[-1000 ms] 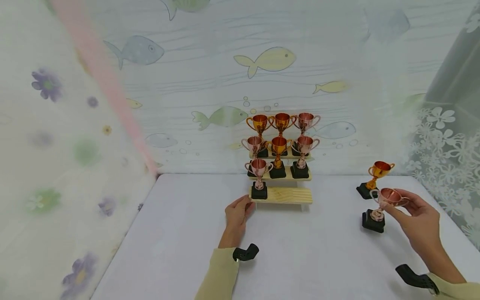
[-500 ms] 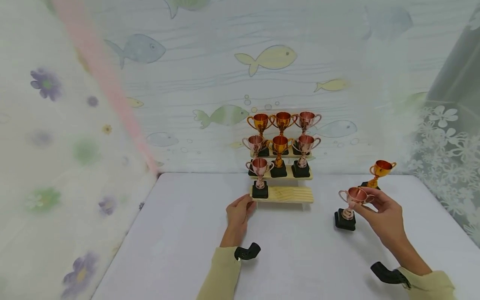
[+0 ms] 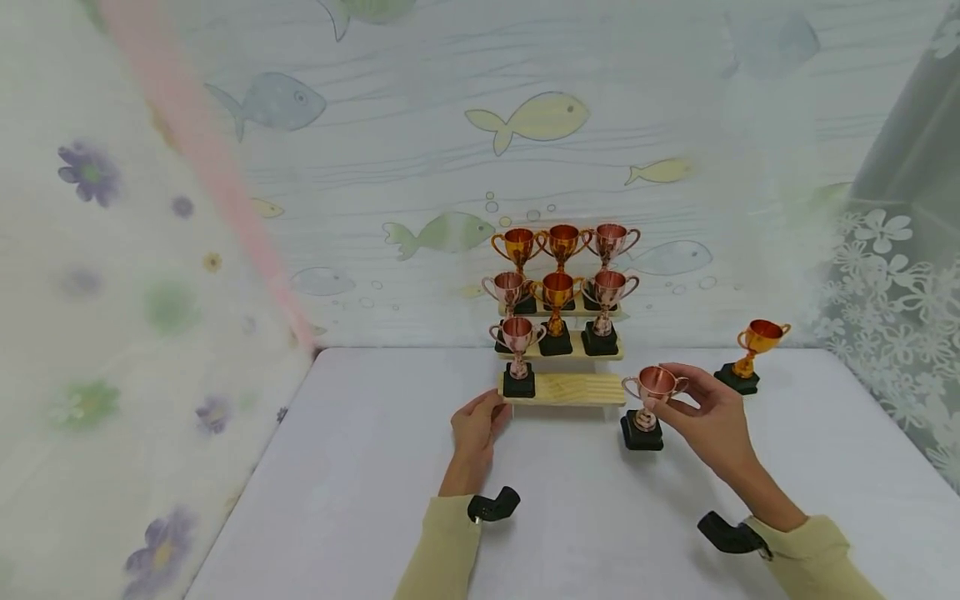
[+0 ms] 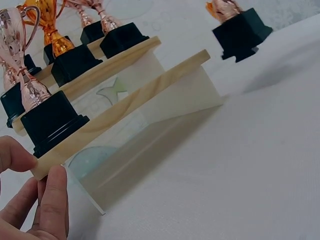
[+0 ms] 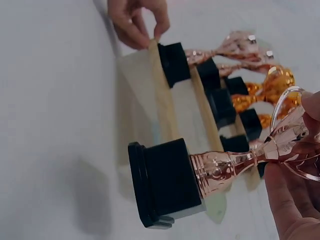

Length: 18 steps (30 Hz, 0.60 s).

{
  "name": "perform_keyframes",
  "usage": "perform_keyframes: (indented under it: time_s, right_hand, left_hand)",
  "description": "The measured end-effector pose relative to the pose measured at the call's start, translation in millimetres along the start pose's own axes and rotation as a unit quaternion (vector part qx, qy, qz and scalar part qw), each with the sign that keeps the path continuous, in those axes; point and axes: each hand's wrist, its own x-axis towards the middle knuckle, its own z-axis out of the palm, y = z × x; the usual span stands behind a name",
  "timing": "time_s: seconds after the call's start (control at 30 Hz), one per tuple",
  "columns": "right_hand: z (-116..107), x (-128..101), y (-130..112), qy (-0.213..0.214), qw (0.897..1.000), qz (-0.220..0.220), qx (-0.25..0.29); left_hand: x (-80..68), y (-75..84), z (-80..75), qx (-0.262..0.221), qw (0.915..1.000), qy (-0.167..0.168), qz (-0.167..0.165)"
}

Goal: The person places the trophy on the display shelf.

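Observation:
In the head view my right hand holds a rose-gold trophy by its cup, its black base hanging above the table beside the stand's right end. The right wrist view shows thumb and fingers around the cup near a handle. My left hand pinches the left end of the stand's lowest wooden step; the left wrist view shows the thumb on top and fingers beneath. One rose-gold trophy stands at that step's left end. Gold and rose-gold trophies fill the two upper steps, among them a gold trophy mid-row.
A single gold trophy stands on the white table at the back right. Behind the stand hangs a fish-print curtain. Clear supports hold up the wooden steps.
My right hand has carried the rose-gold trophy leftward from beside the lone gold trophy to near the stand's right end. My left hand keeps its grip on the step.

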Motion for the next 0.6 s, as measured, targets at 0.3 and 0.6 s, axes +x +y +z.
perform_keyframes:
  time_s: [0.3, 0.6]
  right_hand:
    - [30.9, 24.8, -21.0, 0.003, 0.997, -0.03, 0.069]
    - [63.5, 49.4, -23.1, 0.003, 0.994, -0.021, 0.107]
  left_hand:
    - [-0.1, 1.6, 0.3, 0.002, 1.0, -0.003, -0.001]
    - [0.7, 1.9, -0.3, -0.008, 0.9999, -0.006, -0.003]
